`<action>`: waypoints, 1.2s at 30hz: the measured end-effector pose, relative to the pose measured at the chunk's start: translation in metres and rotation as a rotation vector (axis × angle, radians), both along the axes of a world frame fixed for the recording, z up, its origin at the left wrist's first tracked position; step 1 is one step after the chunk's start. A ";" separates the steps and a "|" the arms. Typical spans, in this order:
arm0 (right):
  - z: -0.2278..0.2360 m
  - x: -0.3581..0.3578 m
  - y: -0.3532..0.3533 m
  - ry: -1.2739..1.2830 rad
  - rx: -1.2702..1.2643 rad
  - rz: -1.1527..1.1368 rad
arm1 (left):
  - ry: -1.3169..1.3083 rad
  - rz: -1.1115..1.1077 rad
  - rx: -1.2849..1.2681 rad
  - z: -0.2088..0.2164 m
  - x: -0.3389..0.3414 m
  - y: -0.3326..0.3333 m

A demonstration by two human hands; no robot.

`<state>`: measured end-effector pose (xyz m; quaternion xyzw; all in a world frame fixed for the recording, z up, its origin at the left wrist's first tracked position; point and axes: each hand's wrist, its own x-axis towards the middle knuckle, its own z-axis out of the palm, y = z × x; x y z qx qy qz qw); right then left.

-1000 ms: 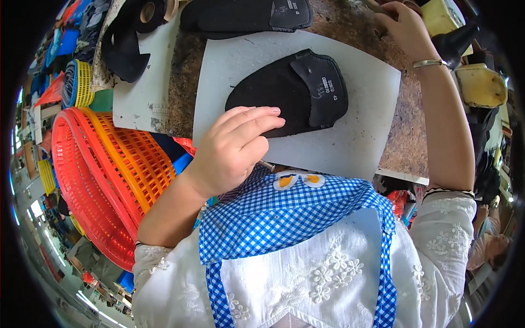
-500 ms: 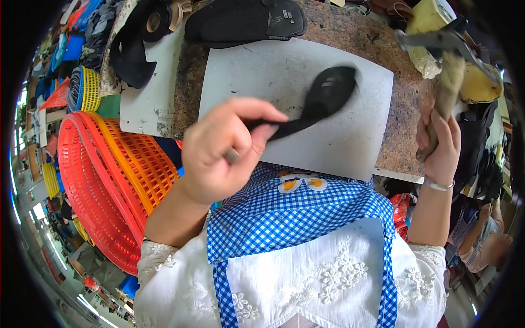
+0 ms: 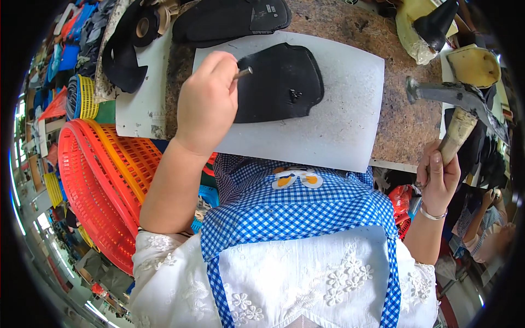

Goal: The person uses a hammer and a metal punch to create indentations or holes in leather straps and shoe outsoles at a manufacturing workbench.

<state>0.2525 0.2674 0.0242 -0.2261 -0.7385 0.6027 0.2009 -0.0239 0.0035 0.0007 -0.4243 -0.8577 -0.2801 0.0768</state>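
My left hand (image 3: 206, 101) is closed in a fist around a short metal punch (image 3: 244, 72), whose blunt end sticks out past the fingers. Below and beside the fist, a flat black shoe upper piece (image 3: 279, 79) lies on a white cutting board (image 3: 350, 104); the hand covers its left end. Near the piece's right edge shows a small cluster of marks or cut-outs (image 3: 295, 97). Off to the right of the board, my right hand (image 3: 440, 177) grips a hammer (image 3: 458, 131) by its wooden handle, with the metal head raised.
Black cut pieces (image 3: 229, 22) lie behind the board. A tape roll (image 3: 145, 30) and a black curved piece (image 3: 123, 65) sit at the far left. Red and orange baskets (image 3: 93, 180) stand left of the bench. A black cone (image 3: 436, 24) and yellowish block (image 3: 473, 65) stand at the far right.
The black piece, held up and moving in my left hand before, now lies flat on the board. My left hand has moved away from me. The hammer has swung lower and outward.
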 end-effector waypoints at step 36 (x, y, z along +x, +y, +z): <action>-0.019 -0.026 -0.032 -0.258 0.509 0.325 | -0.964 -0.078 0.504 -0.021 0.053 0.018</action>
